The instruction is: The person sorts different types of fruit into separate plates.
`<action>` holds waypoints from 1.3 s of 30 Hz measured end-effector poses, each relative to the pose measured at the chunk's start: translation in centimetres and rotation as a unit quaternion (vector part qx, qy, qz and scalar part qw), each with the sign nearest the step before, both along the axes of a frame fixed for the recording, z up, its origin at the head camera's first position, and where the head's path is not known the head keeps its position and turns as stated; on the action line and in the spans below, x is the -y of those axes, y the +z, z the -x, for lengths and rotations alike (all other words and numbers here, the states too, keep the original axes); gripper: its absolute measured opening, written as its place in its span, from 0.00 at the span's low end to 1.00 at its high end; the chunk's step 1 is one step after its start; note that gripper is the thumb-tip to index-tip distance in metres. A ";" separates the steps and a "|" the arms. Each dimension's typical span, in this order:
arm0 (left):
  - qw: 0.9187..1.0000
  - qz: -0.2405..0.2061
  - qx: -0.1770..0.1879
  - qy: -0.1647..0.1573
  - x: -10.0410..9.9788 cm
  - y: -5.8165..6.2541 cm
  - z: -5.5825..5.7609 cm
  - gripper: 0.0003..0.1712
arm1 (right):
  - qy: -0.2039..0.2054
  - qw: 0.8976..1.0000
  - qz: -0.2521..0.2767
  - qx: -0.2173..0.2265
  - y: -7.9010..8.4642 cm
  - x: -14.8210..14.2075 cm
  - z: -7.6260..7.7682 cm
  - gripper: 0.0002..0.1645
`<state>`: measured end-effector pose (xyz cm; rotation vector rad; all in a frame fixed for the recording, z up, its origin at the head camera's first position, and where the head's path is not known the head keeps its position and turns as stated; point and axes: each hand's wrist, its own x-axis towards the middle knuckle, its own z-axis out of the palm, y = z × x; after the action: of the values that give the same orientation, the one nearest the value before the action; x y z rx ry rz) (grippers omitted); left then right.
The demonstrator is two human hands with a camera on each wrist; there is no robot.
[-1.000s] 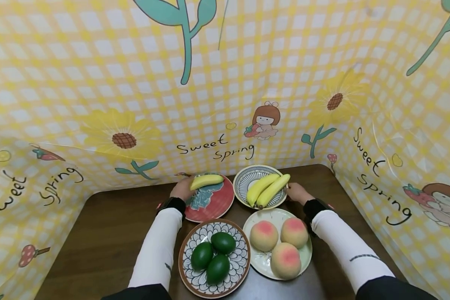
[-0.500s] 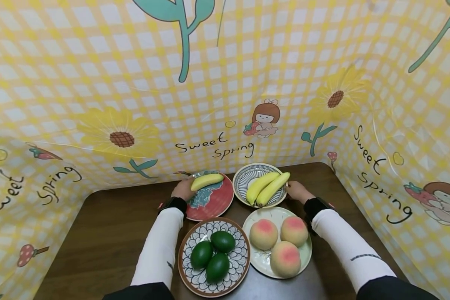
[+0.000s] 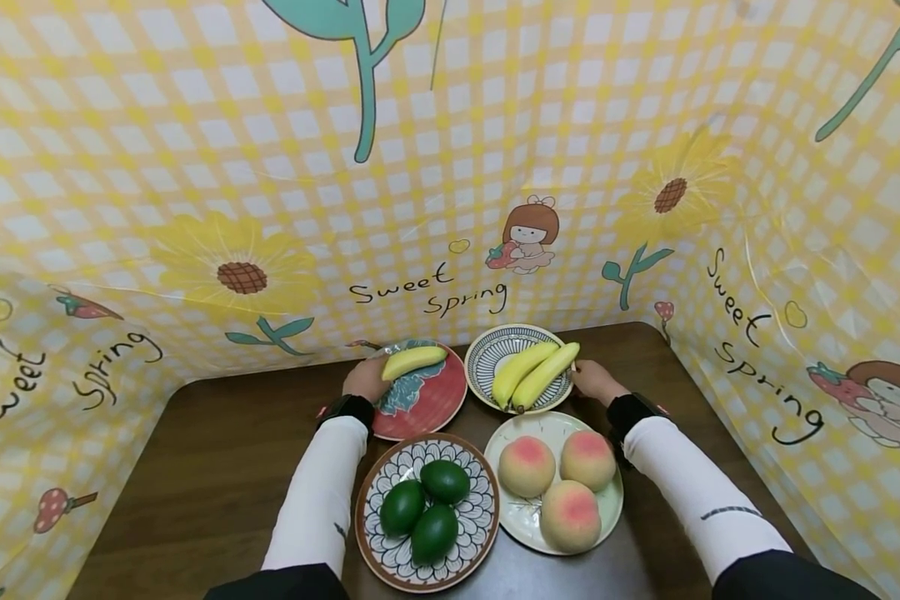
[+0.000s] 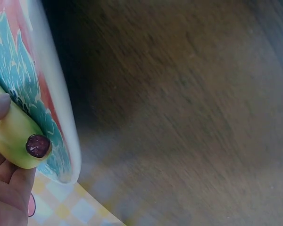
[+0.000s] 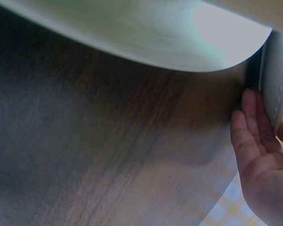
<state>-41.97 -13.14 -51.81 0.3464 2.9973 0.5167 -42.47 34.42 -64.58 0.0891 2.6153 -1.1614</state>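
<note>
My left hand (image 3: 365, 382) holds a single yellow banana (image 3: 415, 362) by its left end, over the red plate (image 3: 438, 408) with a teal flower at the back. In the left wrist view, thumb and fingers are around the banana (image 4: 14, 132), its dark tip showing close above the plate's rim. My right hand (image 3: 598, 383) grips the right rim of a blue-and-white striped shallow bowl (image 3: 482, 360). Two bananas (image 3: 546, 379) lie in that bowl. In the right wrist view, the thumb is at the rim and the other fingers lie along the bowl's underside (image 5: 276, 70).
Nearer me stands a brown-rimmed patterned plate (image 3: 363, 525) with three dark green oval fruits (image 3: 433, 533). To its right, a pale green plate (image 3: 613, 517) bears three peaches (image 3: 570, 515). A checked cloth (image 3: 420, 208) rises behind the brown table (image 3: 217, 475).
The view has tilted very slightly, shifting the scene a little upward. Both hands keep their places at the banana and the bowl's rim; the fruit and plates have stayed put.
</note>
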 end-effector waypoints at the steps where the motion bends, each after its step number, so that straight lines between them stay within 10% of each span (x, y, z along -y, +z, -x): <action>1: 1.000 0.001 -0.003 -0.002 0.0 -0.1 0.1 0.28 | 0.000 1.000 -0.005 -0.006 -2.0 -0.8 1.1 0.22; 9: 1.000 0.015 0.001 0.007 0.1 -0.1 -0.2 0.31 | 0.023 1.000 0.008 -0.012 -1.4 -0.7 0.7 0.25; 13: 1.000 0.014 -0.006 0.004 0.2 0.2 -0.5 0.28 | 0.006 1.000 0.017 -0.003 -10.5 -4.2 6.4 0.23; 16: 1.000 0.007 -0.007 0.003 0.4 0.1 -0.6 0.29 | -0.007 1.000 0.018 0.007 -12.2 -4.8 7.6 0.23; 20: 1.000 0.003 -0.004 0.007 0.6 0.0 -0.6 0.31 | 0.013 1.000 0.017 -0.006 -2.0 -0.8 1.0 0.23; 24: 1.000 0.000 -0.002 0.012 0.7 0.4 -0.8 0.31 | 0.031 0.999 0.023 -0.017 1.2 0.3 -1.1 0.21; 31: 1.000 -0.003 -0.018 0.008 0.5 2.1 -1.6 0.32 | 0.015 1.000 0.019 0.007 2.8 1.0 -1.7 0.24; 39: 0.999 -0.012 -0.033 -0.009 -0.5 4.0 -1.8 0.24 | 0.013 1.000 0.003 -0.007 -2.0 -0.8 1.2 0.22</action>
<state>-40.18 -12.68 -47.77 0.4005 3.0506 0.5507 -43.64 35.22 -66.59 0.0439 2.6174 -1.1656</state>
